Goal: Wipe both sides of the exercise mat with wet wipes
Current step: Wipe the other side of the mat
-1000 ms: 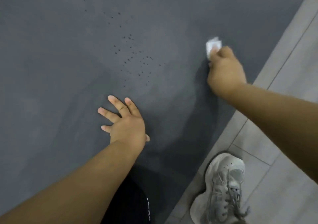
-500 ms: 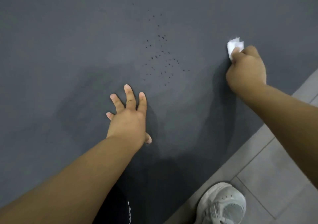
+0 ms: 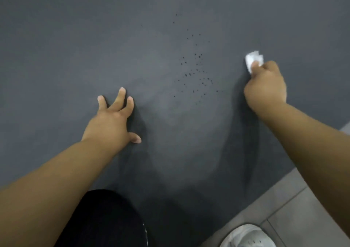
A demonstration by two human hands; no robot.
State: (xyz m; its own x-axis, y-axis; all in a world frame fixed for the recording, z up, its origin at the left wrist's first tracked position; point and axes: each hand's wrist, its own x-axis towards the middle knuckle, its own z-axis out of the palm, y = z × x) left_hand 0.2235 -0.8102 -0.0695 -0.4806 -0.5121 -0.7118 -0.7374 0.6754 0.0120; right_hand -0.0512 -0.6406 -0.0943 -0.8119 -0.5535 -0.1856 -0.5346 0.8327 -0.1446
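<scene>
Head view showed the mat (image 3: pixel 94 38) filling more of the frame than a second before. The floor (image 3: pixel 284 218) was pushed into the lower right corner and the shoe (image 3: pixel 248 237) was nearly cut off, so I judged the person had leaned further out over the mat. The right hand (image 3: pixel 265 87) still clutched the crumpled wipe (image 3: pixel 253 60), fingers curled round it, pressing it on the mat just right of a scatter of dark specks (image 3: pixel 197 70). Against those specks it had barely shifted, perhaps a little closer. The left hand (image 3: pixel 111 119) lay released, palm down on the mat to the lower left of the specks. Its spread fingers had swung from pointing left to pointing forward, bracing the lean. The specks looked untouched. A darker band ran under the right forearm; I could not tell damp from shadow. I took it that this face was still mid-wipe, with the specks likely next and the underside not yet begun.
</scene>
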